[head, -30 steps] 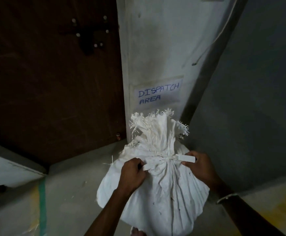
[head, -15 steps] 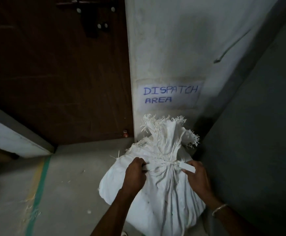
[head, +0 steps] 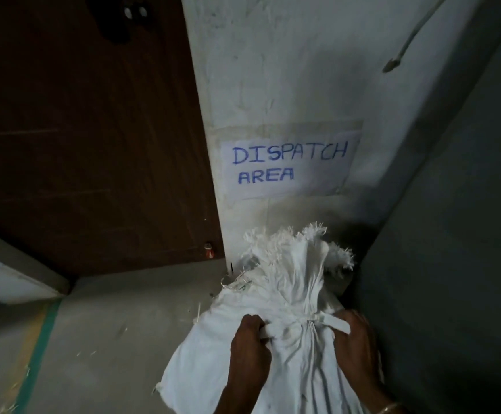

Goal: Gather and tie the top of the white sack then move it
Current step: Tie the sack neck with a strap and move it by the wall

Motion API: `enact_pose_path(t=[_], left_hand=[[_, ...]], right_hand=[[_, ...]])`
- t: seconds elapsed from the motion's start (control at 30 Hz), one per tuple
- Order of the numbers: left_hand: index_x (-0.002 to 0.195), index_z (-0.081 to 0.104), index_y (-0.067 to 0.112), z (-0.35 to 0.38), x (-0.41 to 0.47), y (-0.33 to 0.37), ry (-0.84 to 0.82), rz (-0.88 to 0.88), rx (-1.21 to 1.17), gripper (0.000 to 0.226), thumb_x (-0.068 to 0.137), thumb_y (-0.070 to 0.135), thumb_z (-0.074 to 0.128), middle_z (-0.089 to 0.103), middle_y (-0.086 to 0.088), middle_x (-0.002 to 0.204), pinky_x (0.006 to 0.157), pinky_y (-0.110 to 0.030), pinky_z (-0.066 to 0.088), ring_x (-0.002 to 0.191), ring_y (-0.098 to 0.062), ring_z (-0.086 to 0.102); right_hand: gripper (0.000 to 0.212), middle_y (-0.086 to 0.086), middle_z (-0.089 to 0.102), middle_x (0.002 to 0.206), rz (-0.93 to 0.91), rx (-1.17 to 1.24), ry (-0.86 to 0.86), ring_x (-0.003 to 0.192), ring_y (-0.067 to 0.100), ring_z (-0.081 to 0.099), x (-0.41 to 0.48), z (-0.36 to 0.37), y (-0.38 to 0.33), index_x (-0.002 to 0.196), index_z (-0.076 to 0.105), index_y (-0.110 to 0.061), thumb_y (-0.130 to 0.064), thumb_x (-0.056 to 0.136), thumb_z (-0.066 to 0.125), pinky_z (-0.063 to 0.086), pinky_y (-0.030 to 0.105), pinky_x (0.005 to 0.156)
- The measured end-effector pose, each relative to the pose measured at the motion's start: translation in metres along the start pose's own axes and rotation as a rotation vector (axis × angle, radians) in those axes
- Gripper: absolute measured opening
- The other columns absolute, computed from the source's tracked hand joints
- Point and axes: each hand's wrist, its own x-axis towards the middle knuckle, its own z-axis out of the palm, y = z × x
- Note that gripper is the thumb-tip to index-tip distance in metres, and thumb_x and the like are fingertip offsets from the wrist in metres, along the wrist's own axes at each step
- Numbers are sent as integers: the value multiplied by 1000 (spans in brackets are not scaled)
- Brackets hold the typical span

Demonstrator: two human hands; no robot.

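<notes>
- Green tape line (head: 35, 351) runs along the floor (head: 123, 324) at far left, with loose straw-like fibres beside it.
- Brown door (head: 94, 130) fills the upper left. A small red-and-white object (head: 208, 250) sits at its lower right corner; type not resolvable.
- Pale wall (head: 273, 70) right of the door carries a paper sign (head: 288, 165), hand-lettered in blue: "DISPATCH AREA".
- White sack (head: 288, 282) is in the corner directly below the sign, between the pale wall and the grey wall (head: 458, 264). Its base is out of view. The neck is gathered and the frayed top (head: 297, 239) fans out above the tie.
- Left hand (head: 249, 345): fingers curled, gripping the left end of the tie strip (head: 331, 321) against the sack neck.
- The tie strip is knotted round the neck, its right end sticking out flat.
- Right hand (head: 356, 348): fingers curled at the strip's right end, holding it against the cloth. Bangle (head: 388, 409) on that wrist.
- Loose cable (head: 404, 46) hangs on the wall, upper right.
</notes>
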Motion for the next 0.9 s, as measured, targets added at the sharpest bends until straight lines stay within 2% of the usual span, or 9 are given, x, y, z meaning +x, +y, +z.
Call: enact_pose_path(t=[0.17, 0.3, 0.47, 0.6, 0.67, 0.77, 0.83, 0.9], left_hand=[[80, 53, 17, -23, -12, 34, 45, 35, 0, 40, 66, -20, 58, 56, 7, 79, 68, -6, 40, 79, 8, 55], [79, 49, 23, -20, -17, 40, 89, -16, -11, 44, 69, -19, 59, 54, 6, 80, 65, -14, 41, 74, -5, 53], [77, 46, 21, 1, -36, 12, -18, -152, 56, 42, 71, -18, 58, 53, 2, 82, 65, -24, 37, 70, -6, 49], [76, 43, 25, 3, -38, 10, -30, -158, 96, 46, 73, -19, 59, 50, 3, 83, 60, -15, 38, 68, -5, 47], [75, 42, 27, -1, -34, 14, -43, -160, 108, 47, 75, -16, 62, 48, 4, 83, 63, -14, 41, 68, -3, 46], [76, 44, 24, -6, -32, 19, -102, -170, 146, 38, 80, -8, 64, 46, 4, 86, 60, -16, 39, 69, -9, 48], [79, 46, 24, -7, -33, 19, -138, -167, 189, 31, 83, 0, 66, 47, 4, 90, 59, -18, 35, 75, -15, 51], [85, 49, 24, -9, -36, 18, -165, -161, 216, 25, 84, 9, 70, 48, 5, 95, 66, -24, 40, 84, -16, 53]], right_hand=[[34, -3, 60, 81, 2, 96, 30, 80, 28, 61, 1, -35, -19, 79, 66, -20, 13, 72, 72, 53, 46, 70], [35, -7, 62, 83, -50, 110, 79, 82, 27, 62, 4, -37, -19, 80, 69, -14, 18, 69, 70, 52, 43, 72], [37, -3, 65, 85, -32, 19, -49, 85, 26, 64, -13, -10, 9, 82, 68, -16, 18, 68, 71, 52, 39, 77], [47, -9, 62, 79, 6, 26, -57, 79, 25, 60, -12, -8, 10, 74, 61, -27, 16, 65, 76, 48, 36, 71], [54, -12, 58, 77, -2, 12, -55, 78, 25, 58, -10, -12, 8, 71, 55, -34, 14, 62, 80, 46, 35, 69], [57, -16, 53, 77, -11, -29, -90, 80, 25, 56, -7, -18, 7, 71, 54, -36, 10, 61, 85, 41, 31, 70], [57, -18, 52, 78, -9, -44, -117, 83, 23, 55, -6, -19, 8, 73, 54, -38, 5, 61, 89, 39, 30, 72], [55, -18, 55, 80, -12, -36, -127, 86, 21, 55, -8, -19, 9, 76, 57, -38, 4, 61, 89, 39, 28, 74]])
